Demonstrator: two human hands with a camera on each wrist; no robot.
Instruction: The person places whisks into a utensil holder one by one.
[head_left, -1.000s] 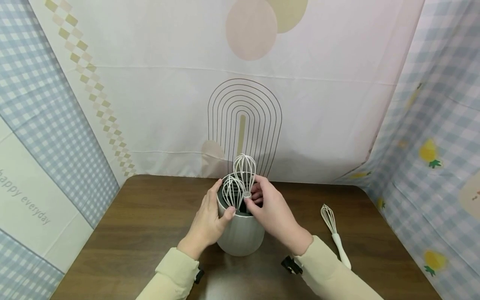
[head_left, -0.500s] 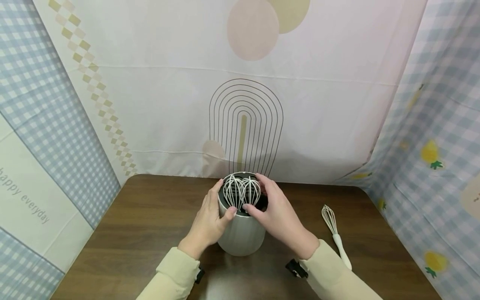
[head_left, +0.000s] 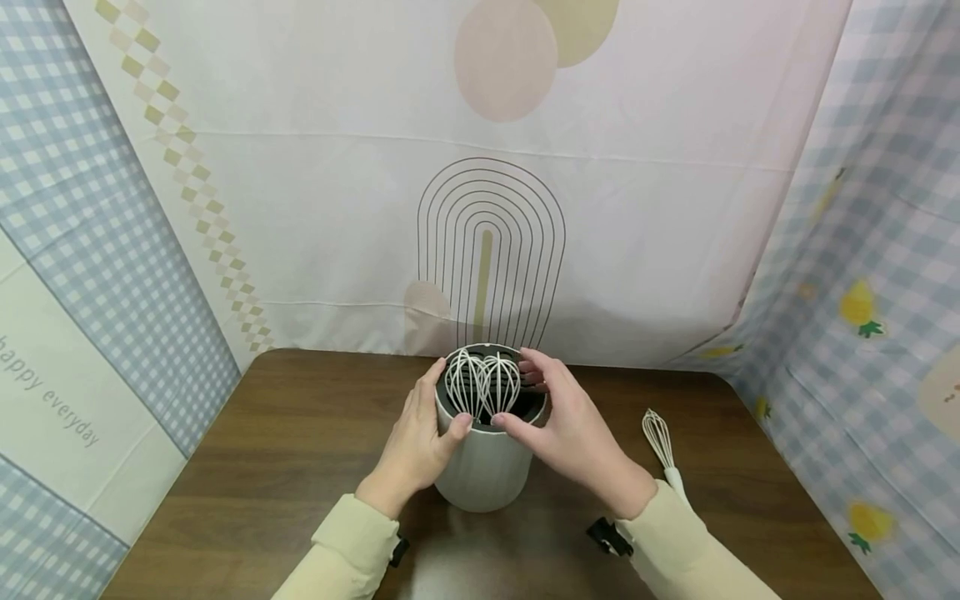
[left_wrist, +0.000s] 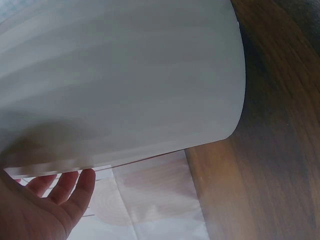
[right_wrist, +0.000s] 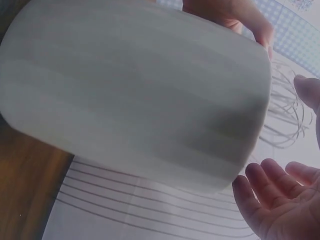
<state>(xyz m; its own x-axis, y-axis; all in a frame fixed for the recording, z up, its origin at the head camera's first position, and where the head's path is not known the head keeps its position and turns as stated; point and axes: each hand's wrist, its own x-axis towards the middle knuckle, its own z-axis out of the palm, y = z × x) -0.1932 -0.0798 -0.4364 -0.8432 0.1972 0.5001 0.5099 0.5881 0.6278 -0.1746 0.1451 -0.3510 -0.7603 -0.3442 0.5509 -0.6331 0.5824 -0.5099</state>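
A pale grey, ribbed utensil holder (head_left: pixel 480 472) with a dark insert stands upright on the table. Two whisks, a left one (head_left: pixel 461 382) and a right one (head_left: pixel 502 382), sit in it side by side with their wire heads up; their handles are hidden inside. My left hand (head_left: pixel 411 443) grips the holder's left side, thumb at the front rim and fingers around the outside. At the right rim is my right hand (head_left: pixel 576 427), its fingers spread and relaxed. The right wrist view shows this right hand (right_wrist: pixel 280 202) holding nothing, its fingertips close to the rim.
A third, smaller whisk (head_left: pixel 662 446) lies on the brown wooden table (head_left: pixel 300 450) at the right, its handle partly behind the right sleeve (head_left: pixel 682 542). A patterned white cloth (head_left: pixel 337 208) hangs behind the table, with checked cloth (head_left: pixel 862 400) on both sides.
The right whisk has gone down into the holder beside the left one. My right hand has let go of it and drawn back to the right. The left hand stays in place.
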